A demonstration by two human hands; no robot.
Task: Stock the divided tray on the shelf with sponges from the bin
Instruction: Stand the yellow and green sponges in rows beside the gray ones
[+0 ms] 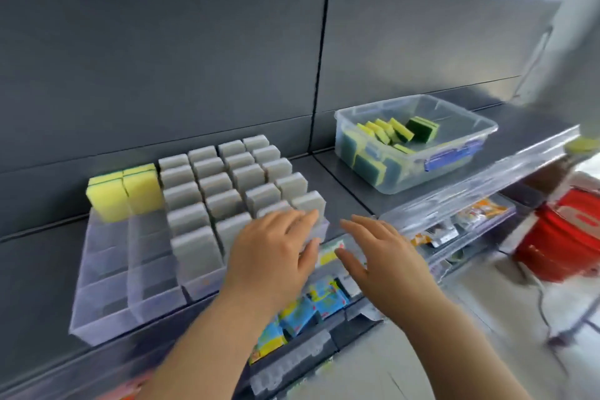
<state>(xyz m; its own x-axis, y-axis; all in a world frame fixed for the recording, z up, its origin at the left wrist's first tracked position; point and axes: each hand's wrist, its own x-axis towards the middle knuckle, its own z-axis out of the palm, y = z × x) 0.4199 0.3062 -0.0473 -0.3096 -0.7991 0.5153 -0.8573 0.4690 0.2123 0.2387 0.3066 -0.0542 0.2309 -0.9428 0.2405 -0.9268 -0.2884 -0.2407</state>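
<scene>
A clear divided tray (107, 312) sits on the dark shelf at left. Its right lanes are full of upright grey sponges (211, 191); two yellow sponges (125, 190) stand at the back of its two left lanes, whose fronts are bare. My left hand (276, 250) lies flat with straight fingers over the tray's front right corner, touching the grey sponges there. My right hand (383, 253) hovers just right of the tray, fingers spread, holding nothing. A clear plastic bin (454, 156) further right on the shelf holds several yellow-green sponges (393, 133).
A clear shelf-edge strip (487, 172) runs along the shelf front. Below are lower shelves with blue and yellow packets (311, 305) and other small packs (480, 211). A red bucket (565, 234) stands on the floor at right. Dark back panels rise behind the shelf.
</scene>
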